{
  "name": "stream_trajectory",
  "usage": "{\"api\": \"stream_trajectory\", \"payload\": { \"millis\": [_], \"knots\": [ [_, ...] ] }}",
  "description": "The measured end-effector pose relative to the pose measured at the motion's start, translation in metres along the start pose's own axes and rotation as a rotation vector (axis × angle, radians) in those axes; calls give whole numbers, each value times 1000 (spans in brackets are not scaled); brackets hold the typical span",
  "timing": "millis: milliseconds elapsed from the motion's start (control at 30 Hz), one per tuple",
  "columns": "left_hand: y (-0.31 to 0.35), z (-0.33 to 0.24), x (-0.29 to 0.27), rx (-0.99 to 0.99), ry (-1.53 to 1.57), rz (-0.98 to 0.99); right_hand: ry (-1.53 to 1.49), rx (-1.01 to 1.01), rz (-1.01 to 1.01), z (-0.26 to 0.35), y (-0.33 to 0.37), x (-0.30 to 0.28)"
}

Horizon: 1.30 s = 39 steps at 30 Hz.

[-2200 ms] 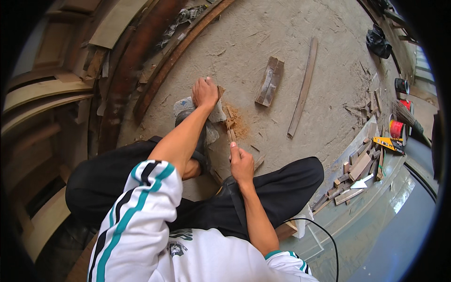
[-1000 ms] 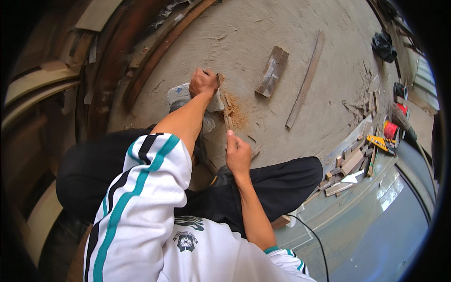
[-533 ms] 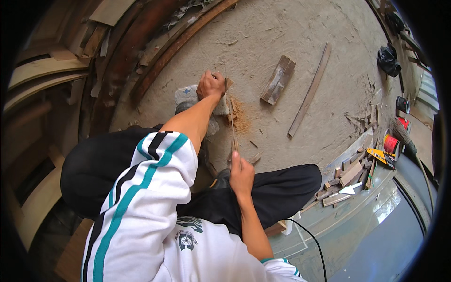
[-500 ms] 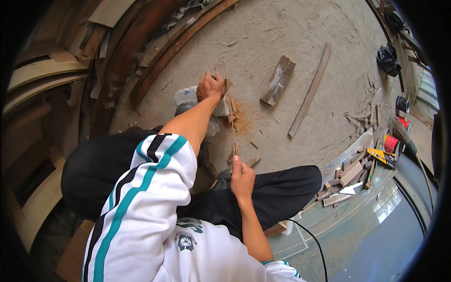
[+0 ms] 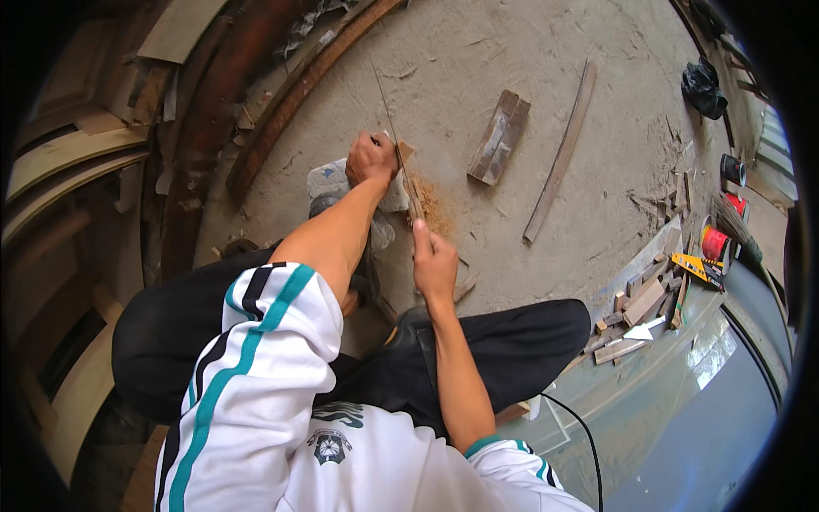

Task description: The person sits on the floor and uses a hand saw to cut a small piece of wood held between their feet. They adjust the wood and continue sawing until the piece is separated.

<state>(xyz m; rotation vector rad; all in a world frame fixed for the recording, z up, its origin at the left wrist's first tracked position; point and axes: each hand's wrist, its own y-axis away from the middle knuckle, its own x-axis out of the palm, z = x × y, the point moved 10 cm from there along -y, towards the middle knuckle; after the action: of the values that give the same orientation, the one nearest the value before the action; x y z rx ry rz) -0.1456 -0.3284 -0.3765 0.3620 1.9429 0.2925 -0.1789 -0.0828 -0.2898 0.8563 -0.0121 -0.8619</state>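
Note:
A thin-bladed handsaw (image 5: 401,158) runs from my right hand past the front of my left one, its narrow tip reaching out over the floor. My right hand (image 5: 436,266) is closed round its wooden handle. Bunched into a grip, my left hand (image 5: 373,159) presses on a small brown piece of wood (image 5: 406,152), of which only a corner shows beside the blade. Under that hand sits a pale, rough block (image 5: 328,178). Pale sawdust (image 5: 435,209) is scattered on the floor right of the blade.
A short wood block (image 5: 499,138) and a long thin wood strip (image 5: 560,154) lie to the right. Wood offcuts (image 5: 640,303) are heaped near a yellow-and-black tool (image 5: 697,269) and cans. At left lean boards (image 5: 77,162); a black cable (image 5: 584,431) curves at lower right.
My right hand has pushed the saw forward and away from me, so more blade shows beyond my left hand. The left hand stays on the wood piece. The view has shifted slightly.

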Motion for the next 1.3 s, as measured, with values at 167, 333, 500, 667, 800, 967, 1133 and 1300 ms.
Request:
{"api": "stream_trajectory", "payload": {
  "millis": [167,333,500,667,800,967,1133,1300],
  "knots": [
    [0,5,1,-13,-6,42,68,-157,-56,28,3,-8],
    [-1,1,-3,-10,4,25,-91,-48,-92,3,21,-19],
    [-2,3,-2,-43,20,68,-96,-52,-72,-16,31,-20],
    [1,-2,-4,-63,-16,98,-73,-64,-41,-16,40,-14],
    [0,-4,-5,-57,-39,86,5,-71,-39,-15,42,-11],
    [0,-3,-4,-62,-34,86,-10,-71,-58,-13,50,-11],
    [0,-3,-3,-54,-47,90,31,-19,-58,-2,65,-17],
    [-4,2,1,-31,-62,45,5,28,-28,-7,58,-17]
  ]
}}
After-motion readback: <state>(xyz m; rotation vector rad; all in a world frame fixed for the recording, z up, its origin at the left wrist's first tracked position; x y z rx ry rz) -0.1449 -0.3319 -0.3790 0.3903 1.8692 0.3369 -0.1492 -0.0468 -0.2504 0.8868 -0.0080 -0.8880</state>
